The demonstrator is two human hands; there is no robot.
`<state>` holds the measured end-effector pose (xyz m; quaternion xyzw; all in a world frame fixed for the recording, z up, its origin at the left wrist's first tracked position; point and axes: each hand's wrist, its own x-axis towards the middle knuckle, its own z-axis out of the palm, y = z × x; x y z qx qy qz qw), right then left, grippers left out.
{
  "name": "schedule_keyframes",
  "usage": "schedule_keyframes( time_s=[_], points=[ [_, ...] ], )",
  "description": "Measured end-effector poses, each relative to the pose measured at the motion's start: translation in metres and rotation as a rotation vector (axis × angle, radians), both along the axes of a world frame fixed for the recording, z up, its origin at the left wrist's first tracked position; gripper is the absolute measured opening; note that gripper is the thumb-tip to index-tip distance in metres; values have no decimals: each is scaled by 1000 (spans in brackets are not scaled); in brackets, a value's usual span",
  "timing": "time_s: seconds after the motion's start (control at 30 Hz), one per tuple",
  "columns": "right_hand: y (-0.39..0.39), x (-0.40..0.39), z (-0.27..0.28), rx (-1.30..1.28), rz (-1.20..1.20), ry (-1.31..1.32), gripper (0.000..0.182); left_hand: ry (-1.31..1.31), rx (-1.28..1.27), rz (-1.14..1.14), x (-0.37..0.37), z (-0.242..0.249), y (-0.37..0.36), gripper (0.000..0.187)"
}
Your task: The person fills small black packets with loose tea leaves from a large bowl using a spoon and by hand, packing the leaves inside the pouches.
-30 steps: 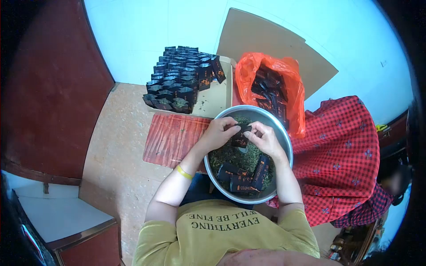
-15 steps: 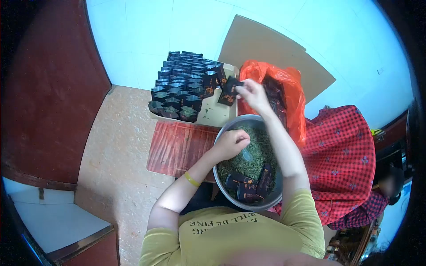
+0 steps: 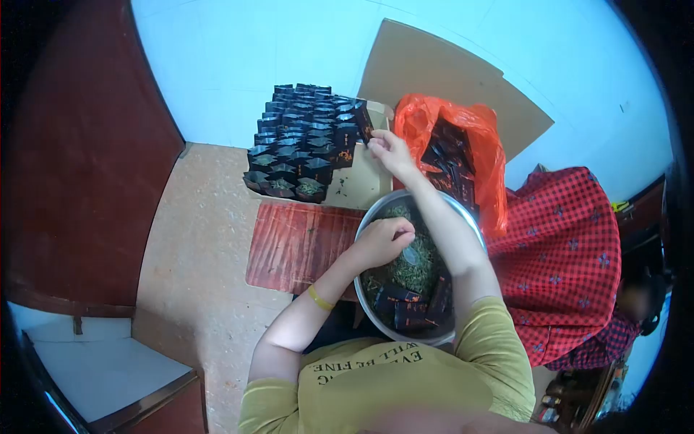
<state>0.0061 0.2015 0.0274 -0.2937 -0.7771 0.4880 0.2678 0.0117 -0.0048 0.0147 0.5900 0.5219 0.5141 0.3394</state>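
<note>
My right hand [image 3: 390, 153] pinches the lower edge of a small black pouch [image 3: 363, 123] at the right end of the rows of pouches. Those upright black pouches [image 3: 293, 141] stand packed together in a shallow cardboard tray [image 3: 365, 177], and the front ones show green dried leaves in their open tops. My left hand [image 3: 385, 240] is closed above a metal basin [image 3: 363, 307]; whatever its fingers hold is hidden. Loose dried leaves [image 3: 416, 278] fill the basin, with a small clear cup-like thing [image 3: 411, 255] and several black pouches [image 3: 410, 312] lying on them.
A red plastic bag [image 3: 491, 155] full of black pouches stands right of the tray. Behind it leans a cardboard sheet [image 3: 434, 65]. A reddish board [image 3: 300, 246] lies under the tray's front. A red checked cloth [image 3: 564, 253] hangs at right, near another person [image 3: 603, 343].
My right hand has moved left and slightly forward with the black pouch, bringing it against the standing rows. My left hand stays closed over the basin. The view has shifted slightly.
</note>
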Motion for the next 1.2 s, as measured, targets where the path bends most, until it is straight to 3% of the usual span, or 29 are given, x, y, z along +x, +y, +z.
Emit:
schedule_keyframes(
  time_s=[0.07, 0.1, 0.17, 0.27, 0.33, 0.4, 0.5, 0.6, 0.67, 0.8, 0.9, 1.07, 1.17, 1.2],
  points=[
    [-12, 37, 2, 277, 60, 138, 26, 38, 63, 18, -1, -5, 2, 19],
    [-21, 59, 9, 260, 31, 136, 26, 65, 51, 26, -1, -7, 2, 19],
    [-48, 113, 28, 363, 14, -27, 23, 154, 73, 51, -2, -7, 3, 20],
    [-70, 185, 37, -13, 27, -127, 21, 94, 24, 34, -2, -5, 2, 20],
    [-70, 233, 25, 63, 144, -396, 27, -32, -31, -13, -5, -4, 5, 19],
    [-91, 264, 33, 296, 142, -707, 40, -125, -94, -63, -4, 4, 12, 19],
    [-117, 286, 34, 304, 155, -796, 57, -276, -124, -113, 0, 31, 17, 19],
    [-136, 289, 36, 345, 159, -864, 62, -195, -111, -157, 18, 48, 20, 20],
    [-142, 289, 36, 371, 157, -799, 70, -51, -112, -184, 28, 52, 20, 21],
    [-148, 286, 37, 153, 209, -761, 69, 54, -196, -216, 37, 37, 10, 23],
    [-152, 289, 28, 420, 262, -763, 67, 17, -196, -210, 36, 18, 3, 23],
    [-154, 282, 47, 256, 219, -855, 60, 67, -240, -249, 36, 26, -6, 32],
    [-138, 284, 53, 147, 147, -594, 48, 77, -216, -279, 47, 34, -6, 43],
    [-134, 282, 52, 114, 130, -389, 34, 83, -209, -301, 50, 36, -5, 49]
  ],
)
